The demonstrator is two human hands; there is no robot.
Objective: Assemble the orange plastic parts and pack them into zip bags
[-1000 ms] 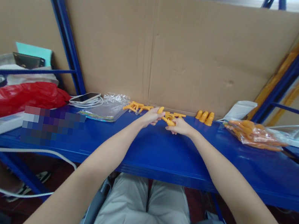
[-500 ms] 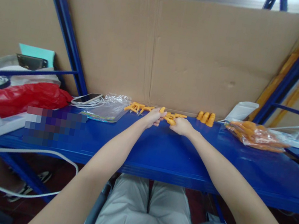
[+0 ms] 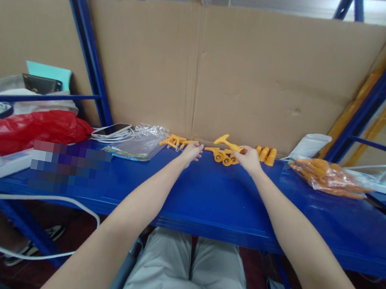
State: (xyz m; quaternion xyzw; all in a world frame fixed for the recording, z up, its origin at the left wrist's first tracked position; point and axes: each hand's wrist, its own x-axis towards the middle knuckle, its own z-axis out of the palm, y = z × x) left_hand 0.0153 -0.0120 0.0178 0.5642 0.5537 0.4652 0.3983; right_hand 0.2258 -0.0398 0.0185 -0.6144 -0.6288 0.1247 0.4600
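Observation:
My right hand (image 3: 250, 161) grips a yellow-orange T-shaped plastic handle (image 3: 229, 143) by its stem end, with the crossbar raised and pointing left. Below it on the blue tabletop lie several similar handles (image 3: 226, 160), their hollow round ends facing me. Left of them is my left hand (image 3: 191, 152), its fingers loosely apart and nothing visible in them. Its fingers are beside a group of thin orange pieces with small metal parts (image 3: 177, 141). Several orange caps (image 3: 270, 156) stand upright in a row just behind my right hand.
At right lies a clear bag of orange parts (image 3: 328, 176). Left of the hands are a clear plastic bag (image 3: 137, 142), a phone with a white cable (image 3: 116, 130) and a red bag (image 3: 28, 129). A cardboard panel (image 3: 263, 77) closes the back, between blue posts.
My right hand has moved right and lifted one T-shaped handle clear of the others. My left hand has let go of the yellow piece and shifted left toward the thin orange pieces.

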